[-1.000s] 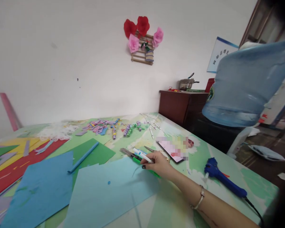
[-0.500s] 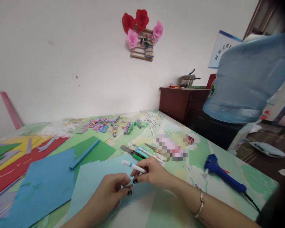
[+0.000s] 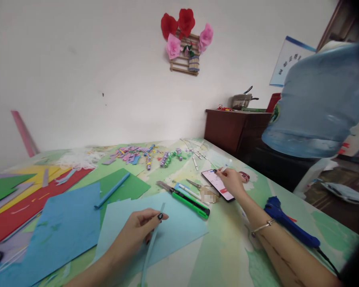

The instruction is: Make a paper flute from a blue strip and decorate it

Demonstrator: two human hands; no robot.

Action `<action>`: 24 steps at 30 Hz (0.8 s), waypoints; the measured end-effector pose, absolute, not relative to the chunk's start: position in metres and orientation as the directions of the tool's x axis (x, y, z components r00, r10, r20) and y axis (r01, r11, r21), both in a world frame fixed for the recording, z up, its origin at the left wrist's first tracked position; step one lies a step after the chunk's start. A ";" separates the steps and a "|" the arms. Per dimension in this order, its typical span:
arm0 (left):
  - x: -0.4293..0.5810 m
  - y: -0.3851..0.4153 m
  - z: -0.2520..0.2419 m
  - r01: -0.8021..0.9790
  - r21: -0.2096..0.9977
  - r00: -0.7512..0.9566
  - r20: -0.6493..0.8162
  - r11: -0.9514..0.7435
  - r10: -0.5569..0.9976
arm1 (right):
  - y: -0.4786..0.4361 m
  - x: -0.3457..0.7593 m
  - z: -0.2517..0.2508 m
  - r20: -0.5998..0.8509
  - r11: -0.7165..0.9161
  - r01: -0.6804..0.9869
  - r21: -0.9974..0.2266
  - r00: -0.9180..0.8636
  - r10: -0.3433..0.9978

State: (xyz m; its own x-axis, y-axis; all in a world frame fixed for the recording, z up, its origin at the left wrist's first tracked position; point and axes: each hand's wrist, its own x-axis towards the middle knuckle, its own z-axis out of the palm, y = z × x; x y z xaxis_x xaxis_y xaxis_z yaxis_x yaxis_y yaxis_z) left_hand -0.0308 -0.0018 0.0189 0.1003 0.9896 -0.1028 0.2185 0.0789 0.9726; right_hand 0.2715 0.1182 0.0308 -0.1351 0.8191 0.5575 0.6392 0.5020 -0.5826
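A plain white painted wall (image 3: 77,71) rises behind the broad table (image 3: 221,251) in front of me, whose cover is patterned in green and white. Beyond the table on the right stands a big, clear blue plastic water bottle (image 3: 317,107). A wide, flat, pale blue sheet (image 3: 182,225) lies nearest me, with a deeper blue rectangular sheet (image 3: 68,227) to its left. My left hand (image 3: 139,226) is above the pale sheet, thumb pressed towards the fingers. My right hand (image 3: 235,185) reaches forward, fingers bent; I cannot tell whether they grip anything. A dark blue plastic glue gun (image 3: 290,229) lies beside my right forearm. A long, green-handled utility knife (image 3: 191,204) rests partly over the pale sheet. Under my right fingers lies a flat, black-edged rectangular phone (image 3: 218,185), its screen lit. Near it are gold-handled metal scissors (image 3: 194,183) and a slim white pen (image 3: 190,191). Narrowest is a long, flat, pale blue strip (image 3: 150,249), pinched in my left hand, trailing down towards me across the sheet's near edge.
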 end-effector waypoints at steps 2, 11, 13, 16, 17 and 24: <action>-0.032 -0.001 0.020 0.174 0.979 0.067 -0.121 0.108 0.990 | 0.109 0.253 0.029 0.555 0.532 0.590 -0.607 -0.164 0.816; -0.035 -0.005 0.020 -0.019 0.993 0.075 -0.118 0.120 0.990 | 0.041 0.176 0.038 0.346 0.388 -0.084 -0.918 -0.650 0.677; -0.032 -0.007 0.023 0.001 0.995 0.091 -0.098 0.098 0.991 | 0.035 0.173 0.040 0.344 0.407 -0.043 -0.912 -0.621 0.704; -0.028 -0.010 0.027 0.032 0.996 0.118 -0.092 0.088 0.989 | 0.031 0.170 0.039 0.281 0.410 0.038 -0.911 -0.671 0.686; -0.027 -0.010 0.027 0.031 0.996 0.132 -0.085 0.081 0.988 | 0.030 0.169 0.038 0.258 0.416 0.051 -0.908 -0.714 0.651; -0.022 -0.013 0.028 0.076 0.996 0.211 0.023 -0.040 0.977 | 0.021 0.168 0.043 0.170 0.510 0.236 -0.828 -0.760 0.627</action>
